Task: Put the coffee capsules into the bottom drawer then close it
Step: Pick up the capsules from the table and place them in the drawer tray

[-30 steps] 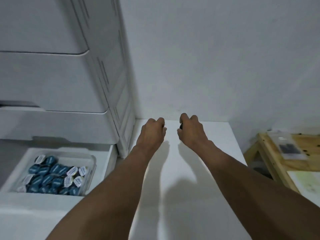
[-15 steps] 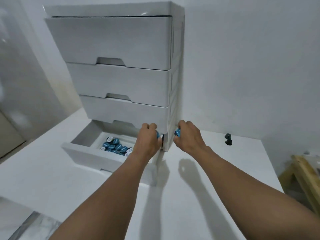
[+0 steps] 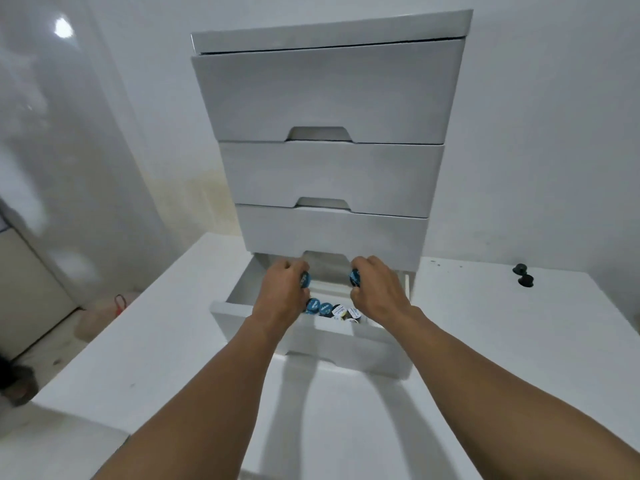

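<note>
Both hands reached out over the open bottom drawer (image 3: 346, 348), the left hand (image 3: 282, 294) and right hand (image 3: 375, 291) each pinching one blue capsule (image 3: 304, 280). More capsules (image 3: 327, 309), blue with white lids, lay inside the drawer.

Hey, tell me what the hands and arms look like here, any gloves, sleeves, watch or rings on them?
The left hand and right hand are bare, with no gloves, and no rings show. The forearms are uncovered too: no sleeve, watch or bracelet is in view down to the frame's lower edge.
</note>
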The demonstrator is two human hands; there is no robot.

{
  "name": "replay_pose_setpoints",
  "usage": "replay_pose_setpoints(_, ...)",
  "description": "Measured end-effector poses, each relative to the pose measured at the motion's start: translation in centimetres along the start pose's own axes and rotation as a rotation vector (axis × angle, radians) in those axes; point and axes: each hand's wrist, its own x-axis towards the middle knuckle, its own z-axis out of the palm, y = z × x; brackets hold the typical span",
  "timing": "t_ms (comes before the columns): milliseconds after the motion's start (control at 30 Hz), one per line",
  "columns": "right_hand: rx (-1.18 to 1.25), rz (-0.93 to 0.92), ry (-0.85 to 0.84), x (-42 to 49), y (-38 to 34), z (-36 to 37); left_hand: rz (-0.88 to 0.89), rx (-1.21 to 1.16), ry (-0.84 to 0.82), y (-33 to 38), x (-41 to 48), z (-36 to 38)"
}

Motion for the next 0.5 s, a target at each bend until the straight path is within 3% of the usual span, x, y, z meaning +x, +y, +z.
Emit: replay_pose_setpoints(500, 0.039, 0.049, -0.052, 4.2, -1.9, 7.7, 0.04, -0.071, -0.137, -7.6, 3.6, 3.5)
